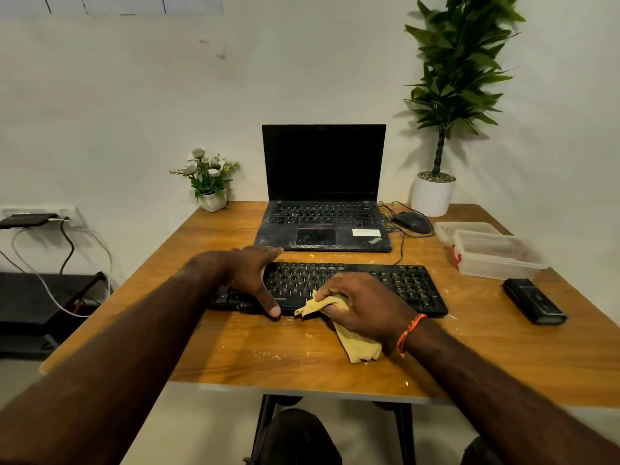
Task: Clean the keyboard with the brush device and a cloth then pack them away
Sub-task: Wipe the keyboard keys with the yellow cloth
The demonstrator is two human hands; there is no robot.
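- Keyboard (352, 286): one black keyboard lies across the middle of the wooden worktop (503, 357), just in front of the one open laptop (323, 196).
- Left hand (251, 273): spans the keyboard's left end, fingers extended over the far edge and thumb pressed against the near edge.
- Right hand (362, 307): fingers curled around one yellow cloth (355, 344), bunched against the keyboard's near edge, the rest trailing onto the worktop.
- One black brush device (533, 305) lies on the right, apart from the keyboard.
- Two clear plastic containers (496, 253) sit behind it, touching each other.
- One mouse (412, 222) rests beside the laptop.
- Two potted plants: a small flowering one (208, 177) on the left, a tall leafy one (446, 95) on the right.
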